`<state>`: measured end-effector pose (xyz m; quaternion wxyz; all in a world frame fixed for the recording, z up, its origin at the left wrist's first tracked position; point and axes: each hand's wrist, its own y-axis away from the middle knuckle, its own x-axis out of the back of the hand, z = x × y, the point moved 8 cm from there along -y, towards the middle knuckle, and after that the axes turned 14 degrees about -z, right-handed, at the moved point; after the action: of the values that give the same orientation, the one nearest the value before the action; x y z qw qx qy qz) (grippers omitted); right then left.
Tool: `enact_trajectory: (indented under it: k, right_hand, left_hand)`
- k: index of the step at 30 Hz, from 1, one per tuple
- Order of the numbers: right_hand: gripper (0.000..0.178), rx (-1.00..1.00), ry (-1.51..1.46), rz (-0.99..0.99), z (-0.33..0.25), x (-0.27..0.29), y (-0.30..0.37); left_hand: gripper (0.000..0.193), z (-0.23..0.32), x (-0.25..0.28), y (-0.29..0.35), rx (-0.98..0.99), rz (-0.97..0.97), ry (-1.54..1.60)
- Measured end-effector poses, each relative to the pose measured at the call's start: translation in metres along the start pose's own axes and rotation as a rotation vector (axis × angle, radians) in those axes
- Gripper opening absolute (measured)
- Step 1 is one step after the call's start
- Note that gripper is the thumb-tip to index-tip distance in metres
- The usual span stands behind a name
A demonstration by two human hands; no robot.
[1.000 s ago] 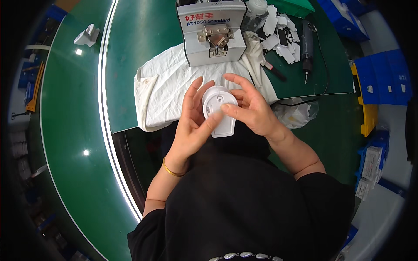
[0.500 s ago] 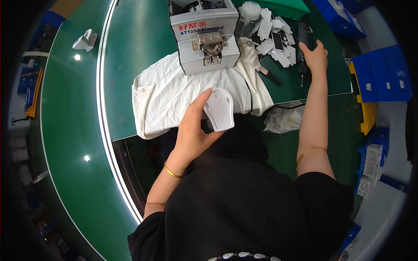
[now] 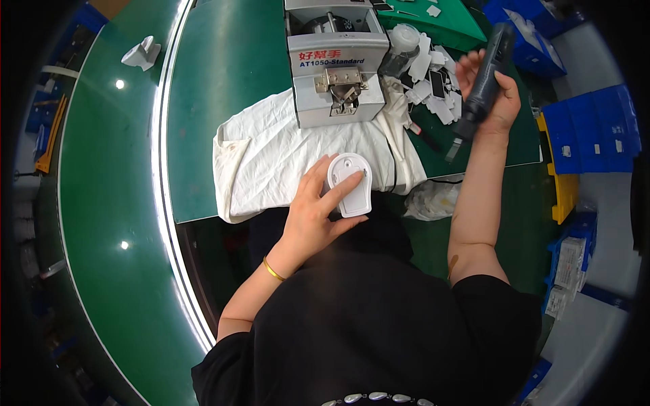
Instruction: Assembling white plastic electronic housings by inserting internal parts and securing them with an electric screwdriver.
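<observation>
My left hand (image 3: 313, 206) grips a white plastic housing (image 3: 353, 196), shallow and hollow, rounded at the far end and narrower toward me. One finger lies across its inner face. It is held over the near edge of a white cloth (image 3: 277, 155). At the right, my right hand (image 3: 500, 101) is closed round a black electric screwdriver (image 3: 482, 91), raised off the bench. Its bit end points down toward me and is blurred by motion. Some fingers of that hand stand out past the tool's far side.
A grey machine (image 3: 340, 81) stands on the cloth's far edge. Beside it are a clear jar (image 3: 402, 49), a heap of white plastic parts (image 3: 437, 84) and a green tray (image 3: 453, 26). Another white part (image 3: 141, 54) lies on the green conveyor (image 3: 112, 196) at left. Blue bins (image 3: 588, 128) line the right.
My right hand has picked the electric screwdriver up off the bench and tilted it. My left hand has shifted its hold, a finger now over the housing's inner face.
</observation>
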<state>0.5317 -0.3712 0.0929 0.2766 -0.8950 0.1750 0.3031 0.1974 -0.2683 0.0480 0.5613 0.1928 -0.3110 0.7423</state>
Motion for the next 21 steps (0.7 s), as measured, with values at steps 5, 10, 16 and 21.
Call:
enact_trajectory:
  k: [5, 10, 16, 21]
  right_hand:
    - [0.048, 0.22, 0.299, -0.166, 0.007, -0.122, -0.043]
    - [0.043, 0.352, 0.37, -0.53, 0.042, -0.184, -0.074]
    - [0.062, 0.0, 0.915, -0.145, 0.052, -0.213, -0.059]
    - [0.071, 0.287, 1.056, -0.172, 0.054, -0.232, -0.067]
  left_hand:
    - [0.07, 0.005, 0.006, -0.003, -0.015, 0.016, -0.063]
    - [0.071, -0.002, 0.005, -0.002, -0.031, 0.011, -0.001]
    - [0.074, -0.007, 0.006, 0.002, -0.026, 0.03, 0.046]
    - [0.076, -0.01, 0.004, 0.003, -0.011, 0.025, 0.055]
